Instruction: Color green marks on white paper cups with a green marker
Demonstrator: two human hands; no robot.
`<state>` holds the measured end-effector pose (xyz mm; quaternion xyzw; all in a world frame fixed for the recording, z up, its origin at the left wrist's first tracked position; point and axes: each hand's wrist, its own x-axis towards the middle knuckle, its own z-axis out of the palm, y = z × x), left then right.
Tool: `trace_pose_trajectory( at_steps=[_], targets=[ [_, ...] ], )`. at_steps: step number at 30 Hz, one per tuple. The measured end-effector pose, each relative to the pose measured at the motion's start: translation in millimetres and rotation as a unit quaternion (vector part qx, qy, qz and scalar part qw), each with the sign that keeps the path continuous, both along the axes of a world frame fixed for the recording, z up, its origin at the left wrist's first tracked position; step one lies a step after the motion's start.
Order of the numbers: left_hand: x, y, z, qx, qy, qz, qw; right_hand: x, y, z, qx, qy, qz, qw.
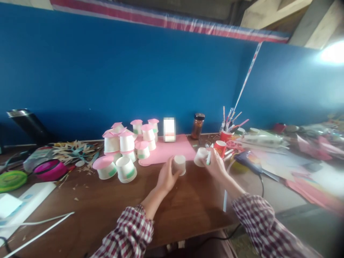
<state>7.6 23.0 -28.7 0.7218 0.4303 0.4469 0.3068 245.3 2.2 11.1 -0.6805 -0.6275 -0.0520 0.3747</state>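
Observation:
My left hand [167, 176] is closed around the side of a white paper cup [180, 165], held over the brown table. Pinched in my right hand [216, 163] is a slim pale pen-like tool [209, 156]; its exact kind is too blurred to make out. Just left of those fingers is a second white paper cup [200, 157], close to or touching the hand. To the left stand stacked white cups [127, 141] with pink paper tops and a bare white cup [125, 169] with a green patch. A pink sheet [174, 148] lies behind my hands.
A dark-lidded jar [198, 126] and a red cup [226, 135] of brushes stand at the back. Another red cup [220, 147] is beside my right hand. A purple device [247, 159] with a cord and papers lie right. Paper strips [72, 152] and a power strip [29, 202] lie left.

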Motion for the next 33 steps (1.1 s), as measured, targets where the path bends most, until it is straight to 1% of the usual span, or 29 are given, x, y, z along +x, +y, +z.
trace_pose_trajectory(
  at_steps=[2, 4, 6, 8, 10, 12, 14, 16, 17, 19, 22, 25, 26, 27, 29, 30, 33],
  targets=[
    [-0.4, 1.0, -0.4, -0.009, -0.014, -0.011, 1.000, 0.7, 0.0, -5.6, -0.022, 0.002, -0.005, 1.000],
    [-1.6, 1.5, 2.2, -0.034, -0.070, -0.004, 0.997, -1.1, -1.6, -2.8, -0.012, 0.005, -0.011, 1.000],
    [-2.5, 1.0, 6.9, -0.070, -0.172, 0.015, 0.982, -7.9, -5.3, 7.1, 0.030, 0.001, -0.011, 0.999],
    [-2.8, -0.5, 12.7, -0.106, -0.276, 0.030, 0.955, -21.4, -10.8, 20.3, 0.090, 0.001, -0.003, 0.996],
    [-2.4, -2.9, 18.2, -0.133, -0.329, 0.024, 0.935, -41.0, -16.2, 31.4, 0.137, 0.019, 0.033, 0.990],
    [-1.9, -5.5, 22.5, -0.144, -0.346, 0.007, 0.927, -63.9, -19.3, 35.9, 0.149, 0.052, 0.087, 0.984],
    [-1.5, -7.9, 25.3, -0.143, -0.355, -0.002, 0.924, -86.4, -18.8, 32.7, 0.127, 0.102, 0.121, 0.979],
    [-1.2, -9.7, 27.0, -0.141, -0.362, -0.003, 0.922, -105.4, -15.3, 24.3, 0.103, 0.172, 0.140, 0.970],
    [-1.1, -10.3, 27.6, -0.142, -0.366, -0.001, 0.920, -112.8, -13.0, 19.6, 0.094, 0.206, 0.155, 0.961],
    [-0.8, -11.2, 28.7, -0.149, -0.378, -0.002, 0.914, -122.8, -8.8, 11.7, 0.097, 0.259, 0.160, 0.948],
    [-0.8, -11.4, 29.7, -0.153, -0.389, -0.017, 0.909, -126.7, -5.5, 5.6, 0.114, 0.272, 0.150, 0.944],
    [-2.0, -9.8, 28.0, -0.148, -0.384, -0.034, 0.911, -123.7, -6.1, 2.8, 0.119, 0.274, 0.152, 0.942],
    [-2.5, -9.0, 26.9, -0.151, -0.391, -0.032, 0.908, -122.9, -7.1, 1.7, 0.119, 0.274, 0.152, 0.942],
    [-3.1, -8.3, 25.9, -0.158, -0.404, -0.025, 0.900, -122.7, -8.4, 0.3, 0.119, 0.275, 0.152, 0.942],
    [-3.9, -7.3, 24.7, -0.184, -0.444, -0.013, 0.877, -124.4, -11.9, -2.9, 0.117, 0.279, 0.153, 0.941],
    [-4.1, -7.3, 25.0, -0.200, -0.460, -0.019, 0.865, -126.2, -13.8, -4.4, 0.114, 0.281, 0.154, 0.940],
    [-4.5, -9.2, 28.7, -0.232, -0.478, -0.082, 0.843, -132.7, -18.1, -7.7, 0.102, 0.270, 0.155, 0.945]
  ],
)
